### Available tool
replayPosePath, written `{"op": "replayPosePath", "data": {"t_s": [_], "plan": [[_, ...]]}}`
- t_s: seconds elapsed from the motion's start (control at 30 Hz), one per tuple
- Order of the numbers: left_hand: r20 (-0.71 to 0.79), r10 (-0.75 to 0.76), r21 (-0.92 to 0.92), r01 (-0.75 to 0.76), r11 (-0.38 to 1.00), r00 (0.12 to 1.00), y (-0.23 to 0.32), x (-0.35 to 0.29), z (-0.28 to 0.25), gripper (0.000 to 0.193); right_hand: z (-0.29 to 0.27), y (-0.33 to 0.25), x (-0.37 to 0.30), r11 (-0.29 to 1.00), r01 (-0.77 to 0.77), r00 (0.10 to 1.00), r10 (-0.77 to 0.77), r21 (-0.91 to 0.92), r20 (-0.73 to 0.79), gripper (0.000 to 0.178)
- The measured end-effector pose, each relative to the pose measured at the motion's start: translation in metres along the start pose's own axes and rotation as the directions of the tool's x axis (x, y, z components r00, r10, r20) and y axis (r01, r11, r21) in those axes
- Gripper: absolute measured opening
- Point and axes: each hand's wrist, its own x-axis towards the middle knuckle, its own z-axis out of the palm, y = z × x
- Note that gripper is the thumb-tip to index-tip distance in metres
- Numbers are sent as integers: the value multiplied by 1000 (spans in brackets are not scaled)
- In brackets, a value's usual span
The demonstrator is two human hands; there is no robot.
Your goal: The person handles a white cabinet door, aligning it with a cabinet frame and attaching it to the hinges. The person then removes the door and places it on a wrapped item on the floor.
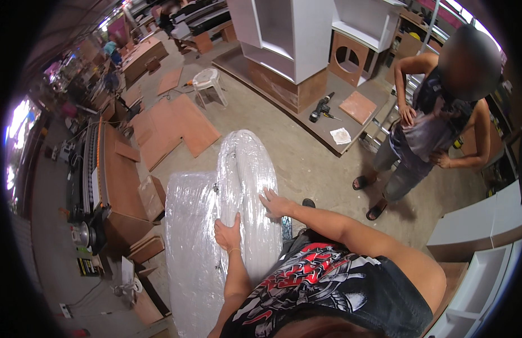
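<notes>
In front of me stands a large pale piece wrapped in shiny clear plastic film (193,225); its exact kind is hidden by the wrapping. A thick rounded ridge (247,149) runs along its right part, with a flatter section on the left. My left hand (228,234) grips the left side of this ridge, thumb up and fingers bent over the edge. Farther up and to the right, my right hand (276,204) lies on the ridge's right side with its fingers spread. Nothing is held in the right hand.
A person (429,124) stands at the right, hands at the waist. Behind are white cabinets (314,39) on a low platform with a cordless drill (321,107). Plywood sheets (182,121) and a white stool (207,81) occupy the floor. A wooden cabinet (117,174) stands left.
</notes>
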Motion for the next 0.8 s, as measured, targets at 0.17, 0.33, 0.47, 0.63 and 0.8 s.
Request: {"op": "replayPosePath", "data": {"t_s": [0.17, 0.33, 0.47, 0.63, 0.8], "plan": [[-40, 33, 7, -33, 999, 999, 1, 0, 2, 85, 3, 5, 4, 1000, -7, 1000, 7, -3, 0, 97], [-39, 30, -10, -31, 999, 999, 2, 0, -1, 84, 3, 5, 5, 1000, 1, 1000, -2, -31, -5, 96], [-62, 55, -13, -56, 998, 997, -5, 2, 5, 84, 7, 4, 7, 1000, -1, 1000, 0, -31, -11, 96], [-43, 8, -55, -10, 998, 999, 6, 1, -4, 83, 5, 9, 2, 1000, 27, 997, -26, 7, -76, 95], [-84, 19, -89, -26, 996, 996, -3, -5, 8, 90, -3, 0, 0, 998, -20, 1000, 20, 57, 2, 96]]}}
